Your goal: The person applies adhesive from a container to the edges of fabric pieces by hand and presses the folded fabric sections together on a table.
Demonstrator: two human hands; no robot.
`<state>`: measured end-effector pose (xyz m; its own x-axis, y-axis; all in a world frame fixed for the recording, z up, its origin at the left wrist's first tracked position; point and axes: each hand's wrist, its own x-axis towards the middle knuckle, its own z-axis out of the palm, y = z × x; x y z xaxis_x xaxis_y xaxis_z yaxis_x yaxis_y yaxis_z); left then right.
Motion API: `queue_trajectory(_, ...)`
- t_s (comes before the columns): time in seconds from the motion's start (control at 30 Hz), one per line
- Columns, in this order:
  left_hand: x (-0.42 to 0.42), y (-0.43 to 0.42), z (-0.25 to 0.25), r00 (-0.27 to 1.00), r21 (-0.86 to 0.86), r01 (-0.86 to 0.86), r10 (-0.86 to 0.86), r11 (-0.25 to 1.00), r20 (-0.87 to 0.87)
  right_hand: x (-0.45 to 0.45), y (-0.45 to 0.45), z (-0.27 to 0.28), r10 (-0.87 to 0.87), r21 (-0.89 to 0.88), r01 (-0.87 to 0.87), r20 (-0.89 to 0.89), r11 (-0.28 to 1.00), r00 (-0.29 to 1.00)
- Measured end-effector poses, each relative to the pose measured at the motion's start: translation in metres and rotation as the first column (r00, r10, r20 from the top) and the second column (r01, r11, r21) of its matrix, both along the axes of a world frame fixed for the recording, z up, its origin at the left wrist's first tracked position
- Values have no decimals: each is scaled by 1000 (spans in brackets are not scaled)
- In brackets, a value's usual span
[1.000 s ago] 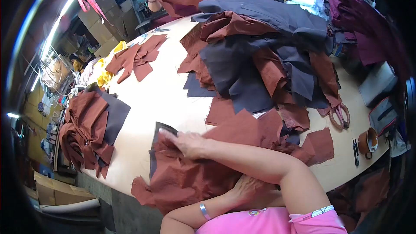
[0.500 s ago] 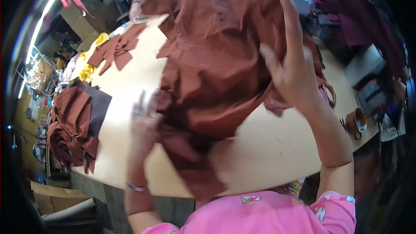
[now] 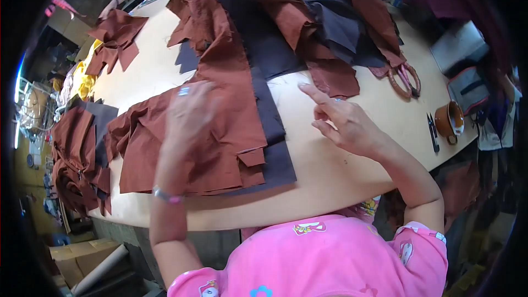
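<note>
We see the cloth (image 3: 231,132) beneath the left grip (image 3: 192,110), too blurred to judge. Right of the cloth, the right grip (image 3: 347,124), half-spread, holds nothing.

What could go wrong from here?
The brown cloth overlaps dark cloth, so pulling one might drag the other askew.

The brown container stands near the edge of the table; a wide sweep of the right hand or trailing fabric could knock it over.
</note>
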<state>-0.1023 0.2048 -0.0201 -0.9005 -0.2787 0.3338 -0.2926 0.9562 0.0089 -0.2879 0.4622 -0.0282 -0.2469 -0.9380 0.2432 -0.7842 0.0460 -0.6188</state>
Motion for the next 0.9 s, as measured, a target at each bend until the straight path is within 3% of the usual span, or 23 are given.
queue_trajectory(0.03, -16, 5, -14, 997, 144, -69, 65, 987, 32, 0, -11, -3, 32, 1, -32, 6, 999, 999)
queue_trajectory(0.1, -33, 12, -38, 993, -2, -74, 74, 997, 90, 2, -27, -6, 71, 18, -71, 2, 997, 997)
queue_trajectory(0.2, -39, 9, -62, 999, 100, 11, -7, 995, -40, 4, -43, -1, 118, 51, -138, 282, 989, 952)
queue_trajectory(0.23, -36, 9, -61, 996, 108, 78, -74, 991, -42, 4, -48, 1, 97, 50, -117, 304, 992, 948)
queue_trajectory(0.3, -22, 9, -57, 979, 125, 201, -197, 972, -43, 2, -59, -2, 101, -64, -93, 125, 994, 987)
queue_trajectory(0.4, 19, 16, -32, 915, 429, 291, -380, 855, 136, 5, -79, 8, 117, -254, -159, -171, 954, 978)
queue_trajectory(0.47, 51, 18, -8, 812, 645, 141, -460, 751, 359, 12, -96, 13, 103, -273, -208, -356, 939, 929)
queue_trajectory(0.53, 82, 20, 1, 717, 721, 119, -562, 682, 414, 16, -110, 9, 187, -146, -260, -386, 955, 903)
queue_trajectory(0.6, 87, 34, 22, 668, 704, -175, -443, 688, 598, 20, -123, -3, 223, -54, -275, -446, 960, 867)
queue_trajectory(0.63, 90, 39, 27, 621, 667, -318, -384, 674, 683, 21, -125, -10, 295, 89, -282, -350, 955, 889)
queue_trajectory(0.73, 86, 57, 24, 896, 609, 29, -291, 793, 336, 21, -119, -26, 378, 207, -333, -249, 920, 892)
queue_trajectory(0.8, 75, 69, 10, 963, 414, 67, -167, 908, 211, 20, -108, -26, 368, 165, -336, -231, 927, 901)
queue_trajectory(0.87, 67, 76, -6, 979, 347, 66, -127, 935, 158, 19, -95, -17, 333, 220, -303, -116, 927, 936)
queue_trajectory(0.9, 67, 79, -14, 981, 318, 36, -94, 947, 169, 17, -91, -16, 307, 234, -270, -139, 934, 941)
